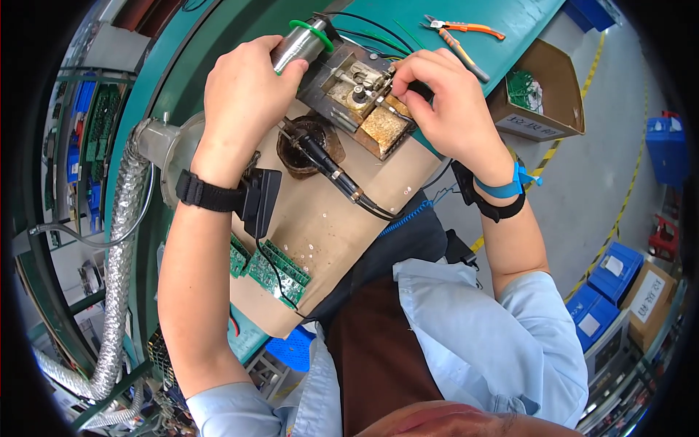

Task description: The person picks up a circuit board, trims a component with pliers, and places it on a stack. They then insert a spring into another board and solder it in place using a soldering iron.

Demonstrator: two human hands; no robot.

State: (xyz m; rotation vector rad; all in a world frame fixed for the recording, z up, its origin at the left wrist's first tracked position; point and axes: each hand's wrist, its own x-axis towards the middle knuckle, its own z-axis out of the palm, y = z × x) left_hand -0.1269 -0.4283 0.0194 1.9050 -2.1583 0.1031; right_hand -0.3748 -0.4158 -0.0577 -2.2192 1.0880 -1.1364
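- Our left hand (244,95) is closed around a metal cylinder (298,45) with a green ring (312,29) near its far end; the cylinder sticks out past the thumb, at the left corner of the metal fixture (349,91).
- Our right hand (444,102) is closed in a pinch at the fixture's right edge, fingertips (400,73) down on the small metal parts; what they pinch is too small for us to tell.
- The fixture sits at the far end of a tan board (313,226), with a rusty-looking yellow pad (382,127) at its near right corner.
- A soldering iron (328,164) rests in a dark round holder (302,149) just below the fixture, its black cable running toward us.
- Green circuit boards (277,269) lie at the board's near left edge, by our left forearm.
- Black strap with a box on the left wrist (218,195); blue band (502,188) on the right wrist.
- Orange-handled pliers (466,29) lie on the teal bench (510,14), well apart from both hands.
- Cardboard box (542,95) right of the bench holds more green boards.
- Flexible metal duct (120,240) runs down the left side.
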